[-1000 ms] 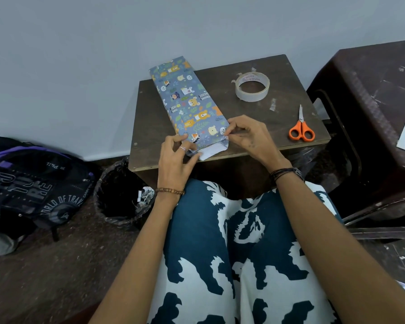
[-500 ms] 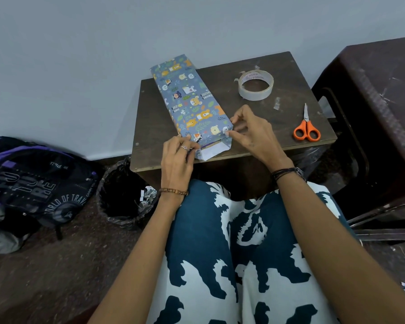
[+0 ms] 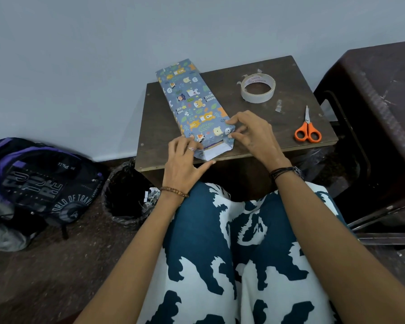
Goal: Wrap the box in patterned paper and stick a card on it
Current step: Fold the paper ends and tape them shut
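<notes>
While the near end of the box (image 3: 194, 104) is unfolded, showing the white underside of the patterned paper (image 3: 216, 152) at the edge of the small table (image 3: 255, 136), both my hands sit right at it. My left hand (image 3: 185, 162) lies flat against the left corner, fingers fairly straight and pressing the side flap; it grips nothing. My right hand (image 3: 253, 134) is at the right corner, fingers curled, thumb and forefinger seeming to pinch the paper's edge there, though the fold itself is partly hidden under them. The box runs away from me, long axis slanting up and to the left, its far end overhanging the table's back edge. So the open end is the end nearest me, between my hands, and I judge the side flaps must be creased inward next. Farther right wait the tape roll (image 3: 257, 88) and the scissors (image 3: 308, 132), both well apart from the box and closer to my right hand.
</notes>
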Demonstrator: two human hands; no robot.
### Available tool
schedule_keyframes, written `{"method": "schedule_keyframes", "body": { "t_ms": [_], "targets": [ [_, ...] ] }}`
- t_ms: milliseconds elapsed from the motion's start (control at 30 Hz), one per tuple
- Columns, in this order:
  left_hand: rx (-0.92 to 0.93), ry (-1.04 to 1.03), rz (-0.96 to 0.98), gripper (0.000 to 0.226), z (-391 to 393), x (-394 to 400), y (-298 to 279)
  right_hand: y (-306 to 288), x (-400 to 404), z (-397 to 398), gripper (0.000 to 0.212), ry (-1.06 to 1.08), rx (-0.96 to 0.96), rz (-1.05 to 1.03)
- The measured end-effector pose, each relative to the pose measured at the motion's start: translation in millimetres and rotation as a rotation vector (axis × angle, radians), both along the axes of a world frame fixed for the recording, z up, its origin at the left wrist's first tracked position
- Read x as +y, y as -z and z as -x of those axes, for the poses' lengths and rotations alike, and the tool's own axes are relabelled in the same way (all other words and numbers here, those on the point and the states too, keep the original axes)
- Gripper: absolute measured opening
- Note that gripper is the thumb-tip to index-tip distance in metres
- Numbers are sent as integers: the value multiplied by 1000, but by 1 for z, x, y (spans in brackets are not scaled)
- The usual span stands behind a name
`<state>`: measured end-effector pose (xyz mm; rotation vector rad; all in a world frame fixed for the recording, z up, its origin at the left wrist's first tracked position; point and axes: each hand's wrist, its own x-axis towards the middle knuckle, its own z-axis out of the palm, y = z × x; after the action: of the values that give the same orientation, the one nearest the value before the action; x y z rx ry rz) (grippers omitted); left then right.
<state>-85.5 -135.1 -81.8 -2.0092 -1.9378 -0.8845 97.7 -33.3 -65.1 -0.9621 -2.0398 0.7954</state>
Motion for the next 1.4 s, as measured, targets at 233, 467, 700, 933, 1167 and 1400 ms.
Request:
{"method": "schedule_keyframes", "body": {
  "t_ms": [233,467,700,933,1167,1400],
  "targets": [
    [111,-29,-71,33,-7,2,-2,0,-2,0,23,31,-15,11],
    [327,-66,-152,8,-10,8,-4,-1,-5,2,26,61,-95,-63],
    [337,-113,-79,13,-10,9,-2,6,1,-9,25,-22,-148,4],
    [328,-148,-83,20,-11,7,-4,8,-5,-5,10,-16,-289,-45],
    [401,-130,-128,11,-8,2,-2,9,-10,-3,5,25,-248,-170],
    [424,-24,-59,34,-22,19,-10,8,-11,-3,7,35,-261,-191]
  ]
}}
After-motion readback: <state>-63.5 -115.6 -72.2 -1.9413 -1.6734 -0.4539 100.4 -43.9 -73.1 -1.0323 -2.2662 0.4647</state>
